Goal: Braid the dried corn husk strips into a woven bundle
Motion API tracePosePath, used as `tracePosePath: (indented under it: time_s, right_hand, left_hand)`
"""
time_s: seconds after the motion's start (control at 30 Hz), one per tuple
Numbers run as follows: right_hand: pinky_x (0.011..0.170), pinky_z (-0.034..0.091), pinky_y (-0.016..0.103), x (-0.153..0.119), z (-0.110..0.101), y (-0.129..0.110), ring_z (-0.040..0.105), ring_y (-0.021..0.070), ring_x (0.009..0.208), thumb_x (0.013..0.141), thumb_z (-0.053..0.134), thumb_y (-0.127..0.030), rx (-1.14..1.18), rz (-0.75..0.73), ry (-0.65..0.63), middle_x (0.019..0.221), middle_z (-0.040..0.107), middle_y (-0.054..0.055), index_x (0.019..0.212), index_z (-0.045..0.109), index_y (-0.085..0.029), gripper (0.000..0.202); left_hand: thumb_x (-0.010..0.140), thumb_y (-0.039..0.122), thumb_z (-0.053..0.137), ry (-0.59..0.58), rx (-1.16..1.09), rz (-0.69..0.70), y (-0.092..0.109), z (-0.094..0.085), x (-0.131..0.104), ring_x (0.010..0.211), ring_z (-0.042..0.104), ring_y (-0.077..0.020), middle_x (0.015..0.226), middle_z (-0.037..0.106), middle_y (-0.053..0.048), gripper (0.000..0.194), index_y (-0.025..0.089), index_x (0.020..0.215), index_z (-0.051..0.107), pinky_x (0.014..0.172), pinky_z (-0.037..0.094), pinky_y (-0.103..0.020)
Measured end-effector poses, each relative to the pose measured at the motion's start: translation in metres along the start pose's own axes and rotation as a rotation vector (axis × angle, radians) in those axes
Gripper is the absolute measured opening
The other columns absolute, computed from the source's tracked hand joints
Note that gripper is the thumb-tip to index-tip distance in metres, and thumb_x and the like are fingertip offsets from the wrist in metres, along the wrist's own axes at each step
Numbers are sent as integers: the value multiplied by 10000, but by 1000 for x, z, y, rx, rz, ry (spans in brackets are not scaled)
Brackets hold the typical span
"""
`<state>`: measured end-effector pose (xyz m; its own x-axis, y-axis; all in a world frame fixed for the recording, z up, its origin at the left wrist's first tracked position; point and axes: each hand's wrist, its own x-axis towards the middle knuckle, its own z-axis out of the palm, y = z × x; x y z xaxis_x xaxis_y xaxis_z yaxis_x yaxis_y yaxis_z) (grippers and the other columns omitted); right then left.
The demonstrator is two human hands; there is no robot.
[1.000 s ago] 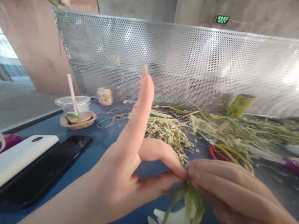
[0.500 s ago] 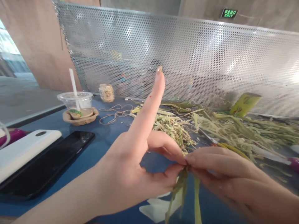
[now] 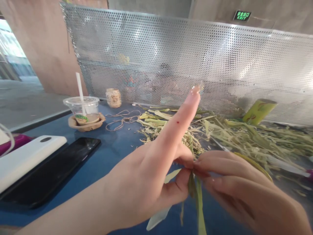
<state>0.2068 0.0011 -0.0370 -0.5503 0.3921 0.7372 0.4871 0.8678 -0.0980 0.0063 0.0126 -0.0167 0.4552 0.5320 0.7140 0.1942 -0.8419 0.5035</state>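
My left hand (image 3: 149, 176) pinches green plant strips (image 3: 200, 202) between thumb and a bent finger, while another finger points up and away. Against it, my right hand (image 3: 234, 179) has its fingertips closed on the same strips at the pinch point. The strips look like flat leaf or husk pieces and hang below the fingers. Exactly how they cross or join is hidden by the fingertips. A pale, flat piece (image 3: 158, 218) lies on the blue table under my left hand. Just beyond the hands is a heap of shredded plant bits (image 3: 195, 143).
A plastic cup with a straw (image 3: 83, 106) sits in a cardboard holder (image 3: 97, 125) on the left. Nearer lie a black phone (image 3: 56, 169) and a white device (image 3: 31, 160). Twine (image 3: 122, 120), a wrapped roll (image 3: 113, 98), and a yellow-green container (image 3: 259, 111) stand before the perforated metal screen (image 3: 176, 49).
My left hand's raised finger has tipped to the right and lower, and the hand has rolled over. The strips hang differently; both hands still pinch together.
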Motion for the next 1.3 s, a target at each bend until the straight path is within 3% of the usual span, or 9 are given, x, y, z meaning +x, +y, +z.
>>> tracePosePath:
  time_s: [0.23, 0.47, 0.63, 0.8, 0.87, 0.93, 1.0, 1.13, 1.3]
  right_hand:
    - [860, 485, 202, 3, -3, 6, 614, 131, 949, 773, 500, -9, 28, 77, -79, 1024, 639, 33, 994, 523, -213, 301]
    - [782, 475, 124, 18, -5, -4, 605, 84, 813, 782, 491, -10, 104, 128, -102, 895, 624, 21, 830, 494, -199, 195]
    - [763, 478, 123, 18, -7, -4, 596, 71, 787, 784, 466, -2, 214, 156, -127, 845, 598, -8, 809, 438, -217, 218]
    - [683, 511, 155, 16, -4, -6, 611, 88, 788, 789, 484, -28, 470, 243, -85, 846, 588, -21, 877, 385, -253, 261]
    - [656, 511, 149, 16, -4, -8, 616, 81, 744, 773, 502, -12, 543, 246, -73, 803, 592, -33, 845, 398, -251, 270]
    - [634, 505, 132, 15, -4, -9, 613, 67, 698, 755, 510, 10, 552, 243, -67, 756, 592, -46, 795, 403, -239, 274]
    - [647, 499, 118, 15, -2, -7, 612, 60, 719, 763, 511, 0, 443, 272, 32, 786, 602, -36, 796, 422, -234, 252]
    - [666, 520, 158, 15, 7, 2, 619, 78, 729, 776, 526, -32, 355, 303, 187, 798, 599, -17, 869, 457, -225, 226]
    - [693, 531, 212, 14, 14, 11, 621, 99, 756, 792, 510, -44, 338, 293, 199, 829, 585, 2, 879, 448, -214, 201]
  left_hand:
    - [817, 206, 408, 17, 136, -80, -2, 0, 1, 710, 632, -104, 758, 603, 136, 715, 388, 1380, 6, 818, 494, -323]
    - [671, 50, 582, 19, -6, -138, -6, -3, -1, 696, 629, -123, 755, 630, 72, 868, 309, 1383, 157, 715, 553, -218]
    - [639, 13, 587, -3, -139, -141, -8, 1, 0, 695, 611, -106, 756, 586, 55, 773, 232, 1298, 249, 704, 559, -188]
    - [625, -21, 583, -15, -251, -145, -11, 0, 3, 670, 606, -94, 740, 550, 71, 650, 250, 1157, 327, 679, 563, -199]
    - [643, -32, 567, 30, -256, -167, -14, -7, 6, 676, 611, -93, 726, 548, 79, 589, 262, 1116, 373, 698, 560, -217]
    - [693, -27, 538, 173, -281, -148, -17, -16, 11, 726, 613, -98, 721, 556, 71, 535, 248, 1132, 407, 787, 543, -267]
    - [693, 9, 593, 241, -315, -92, -19, -23, 14, 747, 608, -115, 742, 602, 51, 728, 235, 1316, 292, 836, 524, -314]
    - [721, 68, 605, 77, -252, -180, -20, -20, 16, 758, 613, -121, 760, 628, 37, 818, 260, 1396, 186, 844, 512, -294]
    - [762, 143, 588, -100, -107, -248, -21, -14, 15, 857, 624, -154, 856, 670, 4, 790, 266, 1404, 144, 831, 508, -297]
